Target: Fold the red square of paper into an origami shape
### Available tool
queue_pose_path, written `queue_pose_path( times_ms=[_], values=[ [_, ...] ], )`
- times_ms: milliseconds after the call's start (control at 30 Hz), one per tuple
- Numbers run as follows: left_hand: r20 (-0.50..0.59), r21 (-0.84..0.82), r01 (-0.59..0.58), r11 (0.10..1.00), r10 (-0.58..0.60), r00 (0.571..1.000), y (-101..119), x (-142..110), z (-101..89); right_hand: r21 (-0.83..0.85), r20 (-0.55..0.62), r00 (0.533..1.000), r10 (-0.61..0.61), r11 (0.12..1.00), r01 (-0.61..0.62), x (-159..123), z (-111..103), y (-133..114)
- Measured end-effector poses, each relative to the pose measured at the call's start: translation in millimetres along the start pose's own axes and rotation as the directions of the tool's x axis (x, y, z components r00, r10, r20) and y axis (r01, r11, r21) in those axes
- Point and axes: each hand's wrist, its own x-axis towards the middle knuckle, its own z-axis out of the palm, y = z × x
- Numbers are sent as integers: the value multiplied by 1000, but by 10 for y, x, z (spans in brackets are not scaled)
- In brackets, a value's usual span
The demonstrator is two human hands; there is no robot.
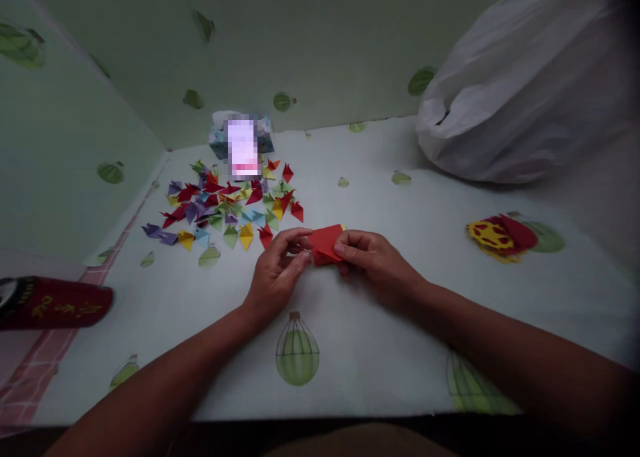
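A folded piece of red paper [326, 242] is held between both hands just above the white patterned table cover [380, 350]. My left hand [277, 270] pinches its left edge with thumb and fingers. My right hand [367, 257] grips its right side, thumb on top. A sliver of yellow shows at the paper's right corner. Beyond the hands lies a heap of several small folded paper pieces [230, 207] in red, purple, yellow, green and blue.
A lit phone [243, 147] leans on a patterned box behind the heap. A white plastic bag [530, 84] fills the back right. A stack of red and yellow paper sheets [500, 236] lies at right. A dark red can [53, 302] lies at left.
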Motion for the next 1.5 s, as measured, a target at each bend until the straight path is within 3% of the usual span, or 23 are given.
queue_pose_path(
  times_ms=[133, 200, 333, 433, 633, 933, 1067, 1200, 1333, 1500],
  values=[
    [133, -12, -48, 999, 50, 990, 19, -8, 10, 177, 66, 989, 131, 974, -141, -5, 63, 27],
    [131, 9, -11, 1000, 9, 991, 41, -20, 31, 186, 78, 986, 145, 970, -158, -11, 84, 33],
    [1, -68, 161, 985, -161, 987, 67, -32, 67, 117, 51, 998, 43, 992, -48, -11, 85, 46],
    [-18, -160, 241, 957, -247, 969, 72, -30, 80, 34, 47, 998, -47, 998, 46, -12, 86, 47],
    [22, -245, 305, 920, -309, 951, 47, -38, 81, 0, 4, 996, -89, 996, 89, -25, 98, 21],
    [-11, -376, 357, 855, -390, 921, 3, -19, 81, -215, 87, 959, -270, 935, 283, 9, 30, 29],
    [43, -424, 358, 832, -376, 926, -3, -34, 91, -277, 18, 953, -304, 914, 297, -4, 38, 36],
    [66, -418, 305, 856, -306, 950, -5, -34, 101, -146, -41, 971, -237, 962, 229, 7, 58, 50],
    [38, -366, 261, 893, -266, 963, 20, -29, 113, -54, -41, 984, -174, 984, 172, 19, 69, 81],
    [20, -322, 259, 911, -267, 963, 39, -35, 110, -91, -21, 988, -154, 984, 152, 2, 75, 99]
  ],
)
